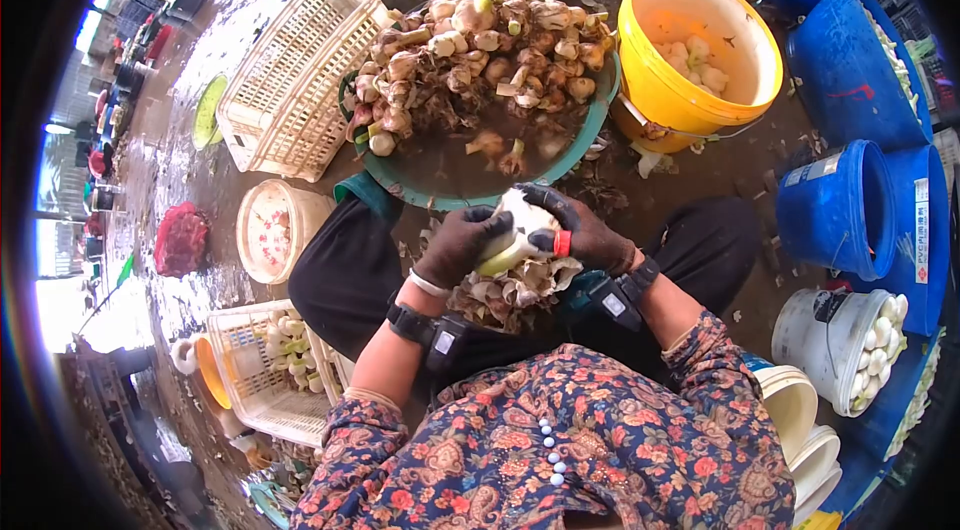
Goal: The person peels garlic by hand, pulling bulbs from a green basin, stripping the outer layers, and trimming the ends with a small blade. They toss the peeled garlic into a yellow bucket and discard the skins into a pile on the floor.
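Observation:
Both hands wear dark gloves and meet around a white garlic bulb (520, 215) with a pale green stem pointing down to the left. My left hand (463, 243) is closed on the bulb from the left. On its right side, my right hand (580, 230) has its fingers wrapped on the bulb, with a small red object (562, 243) at its thumb and fingers. Beneath the hands lies a heap of dry peeled skins (512, 295). Just ahead, a green-rimmed tub (450, 202) holds muddy water and a pile of unpeeled garlic (480, 50).
A yellow bucket (655, 80) with peeled bulbs stands front right. Blue buckets (825, 210) and a white bucket (805, 340) of white bulbs are at right. Stacked crates (290, 80), a round pail (250, 220) and another crate (255, 400) are left.

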`<action>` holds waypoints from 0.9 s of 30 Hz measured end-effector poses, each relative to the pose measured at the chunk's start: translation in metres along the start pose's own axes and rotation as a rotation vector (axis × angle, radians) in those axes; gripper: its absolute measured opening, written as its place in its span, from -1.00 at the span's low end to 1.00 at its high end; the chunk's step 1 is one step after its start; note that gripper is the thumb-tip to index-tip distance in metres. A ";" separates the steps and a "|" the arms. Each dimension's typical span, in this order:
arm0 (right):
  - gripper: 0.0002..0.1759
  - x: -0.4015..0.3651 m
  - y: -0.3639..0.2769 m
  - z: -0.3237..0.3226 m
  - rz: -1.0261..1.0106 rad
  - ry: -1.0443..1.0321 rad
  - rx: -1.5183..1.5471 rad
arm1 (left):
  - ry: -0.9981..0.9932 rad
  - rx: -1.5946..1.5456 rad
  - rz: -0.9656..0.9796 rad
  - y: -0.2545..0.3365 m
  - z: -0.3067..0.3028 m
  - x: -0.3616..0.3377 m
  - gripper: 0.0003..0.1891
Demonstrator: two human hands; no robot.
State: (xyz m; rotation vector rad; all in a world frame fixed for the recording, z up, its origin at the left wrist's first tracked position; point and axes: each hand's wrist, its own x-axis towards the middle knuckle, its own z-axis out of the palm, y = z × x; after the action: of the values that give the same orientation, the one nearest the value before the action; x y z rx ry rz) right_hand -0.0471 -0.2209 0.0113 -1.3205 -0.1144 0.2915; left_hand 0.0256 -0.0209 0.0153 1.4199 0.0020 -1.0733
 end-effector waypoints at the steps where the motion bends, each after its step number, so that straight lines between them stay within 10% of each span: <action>1: -0.30 0.000 -0.006 0.003 -0.102 -0.018 -0.152 | -0.055 -0.110 0.015 0.002 -0.002 -0.002 -0.75; 5: -0.27 -0.001 -0.010 0.001 -0.035 -0.038 0.141 | -0.018 -0.288 0.130 -0.005 0.004 -0.008 -0.68; 8: -0.26 0.000 0.007 -0.012 0.033 -0.083 0.299 | 0.118 0.625 0.753 -0.009 0.000 -0.025 -0.55; 9: -0.26 -0.001 0.013 -0.007 -0.165 0.036 -0.146 | 0.165 0.693 0.818 -0.013 -0.003 -0.016 -0.62; 11: -0.36 0.004 0.004 0.010 -0.513 0.182 -0.901 | 0.116 0.323 0.556 -0.017 -0.006 -0.003 -0.68; 14: -0.49 0.007 0.023 0.011 -0.345 0.115 -0.826 | 0.074 -0.266 0.125 -0.018 0.000 0.006 -0.69; 20: -0.70 0.020 0.054 0.001 -0.161 0.319 0.046 | 0.287 -0.224 0.441 -0.013 0.014 -0.008 -0.74; 22: -0.73 0.015 0.053 -0.018 0.327 0.355 0.759 | 0.252 -0.347 0.412 -0.015 0.008 -0.011 -0.78; 23: -0.71 0.005 0.031 -0.013 0.201 0.350 0.131 | 0.194 -0.220 0.429 -0.017 0.005 -0.014 -0.79; 24: -0.71 0.008 0.042 -0.016 0.201 0.355 0.135 | 0.132 -0.092 0.443 -0.018 0.002 -0.017 -0.81; 27: -0.58 0.014 0.074 -0.035 0.326 0.408 0.839 | 0.017 -0.006 0.395 -0.004 0.003 -0.036 -0.83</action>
State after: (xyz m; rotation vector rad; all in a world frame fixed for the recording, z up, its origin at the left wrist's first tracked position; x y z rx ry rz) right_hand -0.0359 -0.2335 -0.0699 -0.5320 0.5256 0.2923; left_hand 0.0010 -0.0012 0.0343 1.3533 -0.2536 -0.7335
